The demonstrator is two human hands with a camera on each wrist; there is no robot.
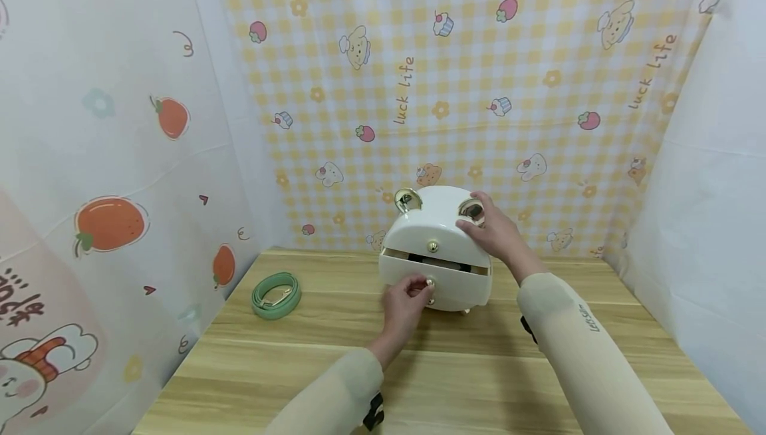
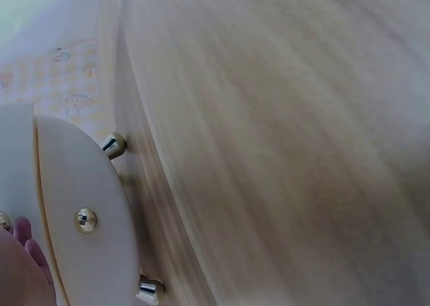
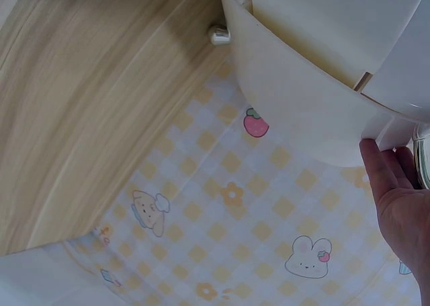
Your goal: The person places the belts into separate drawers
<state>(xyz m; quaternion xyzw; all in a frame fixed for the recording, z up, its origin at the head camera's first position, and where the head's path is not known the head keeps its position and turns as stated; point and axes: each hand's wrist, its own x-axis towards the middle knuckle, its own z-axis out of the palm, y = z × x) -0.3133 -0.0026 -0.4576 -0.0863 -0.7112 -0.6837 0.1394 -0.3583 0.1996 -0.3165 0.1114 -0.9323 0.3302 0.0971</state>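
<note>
A rounded white drawer box (image 1: 443, 212) with gold knobs and two gold ear-shaped pieces stands on the wooden table. Its middle drawer (image 1: 461, 289) is pulled out a little, and a dark shape shows in the gap above it. My left hand (image 1: 402, 305) pinches that drawer's gold knob (image 1: 429, 282) with thumb and fingers. The lower drawer's knob (image 2: 86, 220) shows in the left wrist view. At the upper right corner, my right hand (image 1: 498, 232) grips the box around the right gold ear (image 1: 471, 209); its fingertips touch the box's white shell in the right wrist view.
A coiled green belt (image 1: 276, 295) with a gold buckle lies on the table (image 1: 323, 348) to the left. Behind the box hangs a yellow checked cloth (image 1: 443, 76), with printed and white cloths at the sides. Short gold feet (image 2: 150, 291) hold the box up.
</note>
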